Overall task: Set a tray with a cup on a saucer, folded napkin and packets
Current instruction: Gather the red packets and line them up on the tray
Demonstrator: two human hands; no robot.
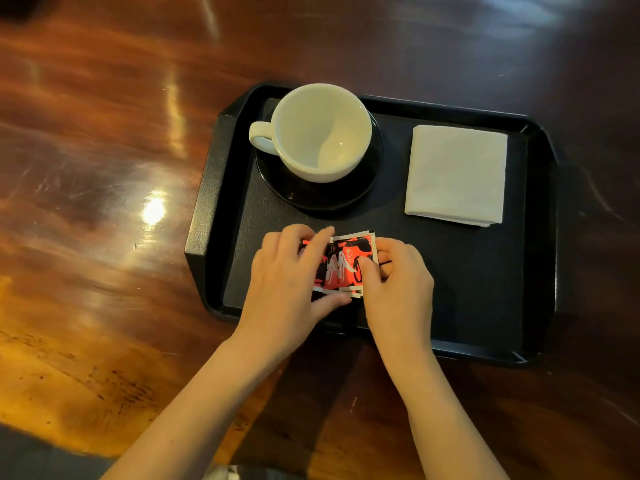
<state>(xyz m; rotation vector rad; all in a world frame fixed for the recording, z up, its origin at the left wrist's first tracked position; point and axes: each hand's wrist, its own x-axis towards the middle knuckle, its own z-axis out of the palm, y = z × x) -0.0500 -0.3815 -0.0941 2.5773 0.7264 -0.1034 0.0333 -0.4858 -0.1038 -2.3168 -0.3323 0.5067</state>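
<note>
glossy wood table (104,168) with a black tray (540,271) on it. white cup (322,133) sits on a black saucer (311,195) back left, folded napkin (457,174) back right. up front, left hand (291,282) and right hand (398,282) both have fingers pinched on the red-black packets (343,265), low over the tray.

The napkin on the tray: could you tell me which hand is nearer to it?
Right. The right hand sits below and left of the napkin, at the packets. The left hand is farther left, across the packets.
</note>
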